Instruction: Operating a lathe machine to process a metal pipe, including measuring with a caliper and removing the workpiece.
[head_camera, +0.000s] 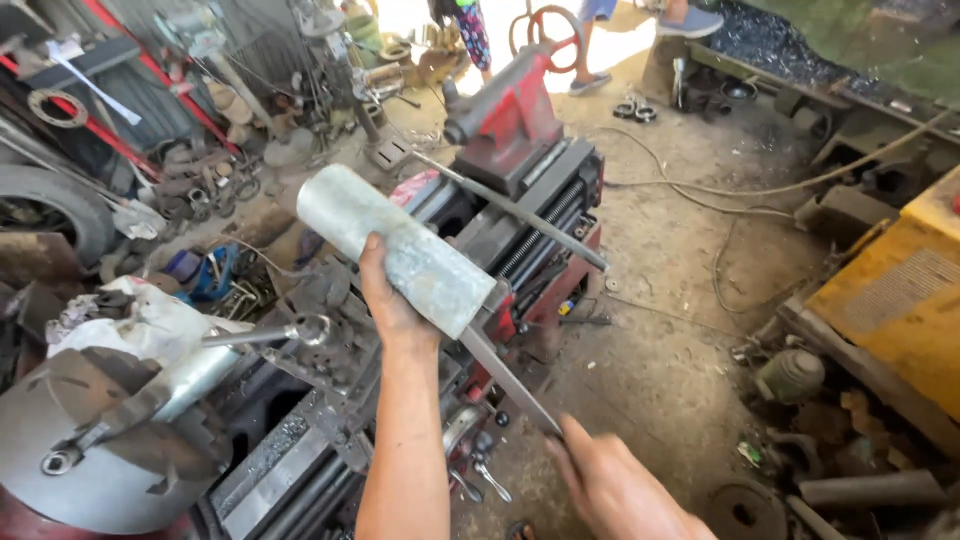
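Right hand (615, 480), nearest the camera and below the lathe (500, 200) carriage, pinches the near end of a flat steel rule (505, 380) between thumb and fingertips; the grip is closed on the rule, and the remaining fingers cannot be made out. The rule runs up and away from that hand until its far end touches the lower end face of the tube (400, 245), apparently laid against that face so a reading can be taken. Left hand (390, 300) is wrapped around the tube from beneath, fingers closed on its lower half, holding it in the air above the lathe bed, tilted with its open end up and to the left; the underhand hold leaves the end face clear for the rule. Left of the tube, at the near end of the lathe, sits the chuck (110, 440) with a bar (255, 335) projecting toward the carriage. Beyond the tube stands the red tailstock (510, 110), with a long rod (510, 210) lying across the bed. Farther off, behind the lathe, another person's legs (585, 45) stand in daylight.
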